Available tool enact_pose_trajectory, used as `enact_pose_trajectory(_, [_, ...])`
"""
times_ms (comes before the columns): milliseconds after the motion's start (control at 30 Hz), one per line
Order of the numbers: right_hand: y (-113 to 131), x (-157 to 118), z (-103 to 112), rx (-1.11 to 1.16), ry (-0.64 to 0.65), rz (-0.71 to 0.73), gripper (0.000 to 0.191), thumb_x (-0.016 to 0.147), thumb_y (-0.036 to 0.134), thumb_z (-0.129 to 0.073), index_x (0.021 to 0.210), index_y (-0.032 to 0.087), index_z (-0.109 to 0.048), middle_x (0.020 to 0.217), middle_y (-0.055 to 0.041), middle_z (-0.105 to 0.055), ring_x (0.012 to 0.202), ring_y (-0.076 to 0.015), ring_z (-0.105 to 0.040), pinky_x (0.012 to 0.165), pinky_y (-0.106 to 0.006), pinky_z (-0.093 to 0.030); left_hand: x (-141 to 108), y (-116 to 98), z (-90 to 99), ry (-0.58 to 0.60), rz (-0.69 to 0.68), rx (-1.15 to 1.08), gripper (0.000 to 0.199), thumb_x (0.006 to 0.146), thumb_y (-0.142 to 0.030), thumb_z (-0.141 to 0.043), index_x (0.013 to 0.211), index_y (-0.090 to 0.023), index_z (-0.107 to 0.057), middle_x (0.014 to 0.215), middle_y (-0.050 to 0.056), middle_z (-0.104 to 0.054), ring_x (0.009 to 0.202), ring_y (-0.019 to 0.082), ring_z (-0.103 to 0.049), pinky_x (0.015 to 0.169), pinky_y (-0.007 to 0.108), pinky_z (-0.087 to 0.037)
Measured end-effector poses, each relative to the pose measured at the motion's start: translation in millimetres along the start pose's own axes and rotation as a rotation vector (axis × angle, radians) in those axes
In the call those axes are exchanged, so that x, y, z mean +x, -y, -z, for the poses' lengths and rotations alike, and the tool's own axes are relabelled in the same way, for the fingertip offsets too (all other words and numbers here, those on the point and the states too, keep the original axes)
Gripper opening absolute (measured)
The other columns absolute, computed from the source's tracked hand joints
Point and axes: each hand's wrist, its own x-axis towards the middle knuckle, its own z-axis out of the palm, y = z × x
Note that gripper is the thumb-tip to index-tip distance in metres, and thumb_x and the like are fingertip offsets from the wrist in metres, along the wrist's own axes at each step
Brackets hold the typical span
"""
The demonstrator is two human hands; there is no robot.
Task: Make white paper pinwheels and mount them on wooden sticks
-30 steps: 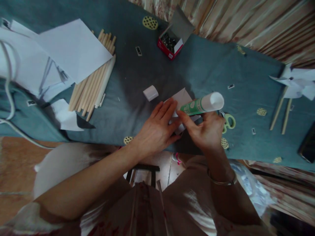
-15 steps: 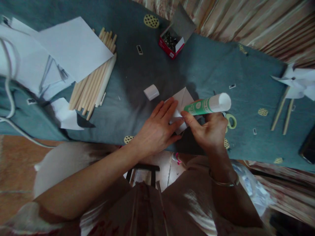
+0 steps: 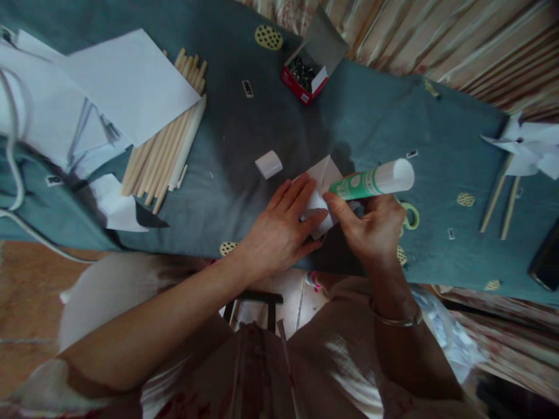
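A green and white glue stick [image 3: 371, 181] is gripped in my right hand [image 3: 378, 227], slanting with its lower end down at a small folded piece of white paper [image 3: 326, 173]. My left hand [image 3: 279, 230] lies on the left side of that paper, fingers stretched out and pressing it to the cloth. Parts of the paper are covered by both hands, and the glue stick's tip is hidden. The white cap [image 3: 268, 164] rests on the cloth just beyond my left fingers. Partly behind my right hand shows a green scissors handle [image 3: 409, 215].
An open red box [image 3: 303, 78] of small metal pieces stands at the back. Wooden sticks [image 3: 168, 145] lie at left beneath white sheets [image 3: 135, 81], near a white cable [image 3: 15, 157]. Paper pinwheels [image 3: 524, 145] on sticks and a dark phone [image 3: 545, 259] are at right.
My right hand and the glue stick have shifted slightly to the right and away from my left hand. The left hand stays in place on the paper.
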Motion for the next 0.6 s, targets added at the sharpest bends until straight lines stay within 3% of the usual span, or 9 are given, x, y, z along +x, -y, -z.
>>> enact_pose_trajectory(267, [4.2,2.2,-0.9,-0.01,0.026,-0.035,0.037,0.083,0.054,-0.071,0.093,0.018,-0.071,0.075,-0.0075,-0.072,0.075,-0.0253,-0.07,0.072,-0.041,-0.056,1.2,-1.6,0.7,0.013,0.009,0.007,0.054,0.088,-0.04,-0.073,0.133,-0.013,-0.06,0.159,0.027,-0.038,0.152,0.044,-0.029,0.119,0.066,-0.031])
enact_pose_trajectory(600, [5.6,-1.1,-0.4,0.003,0.058,-0.018,0.033,0.083,0.052,-0.07,0.085,0.019,-0.071,0.084,-0.0099,-0.075,0.081,-0.0267,-0.072,0.078,-0.044,-0.057,1.7,-2.0,4.0,0.041,0.014,0.012,0.053,0.089,-0.038,-0.071,0.134,-0.011,-0.061,0.159,0.027,-0.038,0.151,0.044,-0.029,0.121,0.064,-0.028])
